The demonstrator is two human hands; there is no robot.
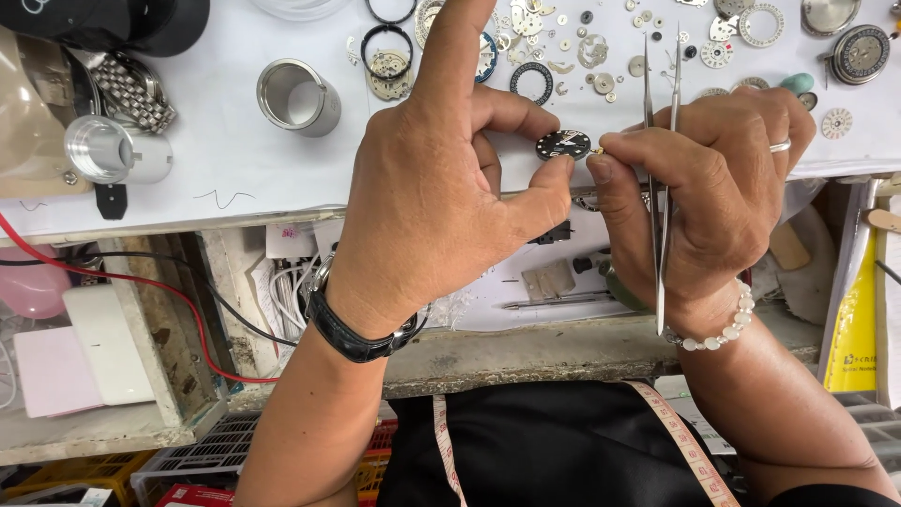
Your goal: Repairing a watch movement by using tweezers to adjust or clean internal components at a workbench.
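Black and round, the small watch dial (563, 144) sits between the two hands, pinched at its left edge by the thumb and middle finger of the left hand (441, 202), whose index finger points away over the tabletop (235, 160). Just to the right of the dial, the thumb and forefinger of the right hand (713, 188) close narrowly on a tiny brass-coloured part touching the dial's rim; that part is too small to identify. The same hand also carries steel tweezers (661, 178) laid across its back, their tips pointing away from the wearer, their rear end reaching the bead bracelet (723, 333). Beyond the dial, loose gears, rings and plates (563, 47) lie scattered on white paper; the left hand hides several of them. Left of the dial stand an open metal cup (298, 96) and a second metal cylinder (113, 150), with a steel watch bracelet (136, 89) further left. Below the dial, the space under the tabletop edge is mostly covered by the wrists.
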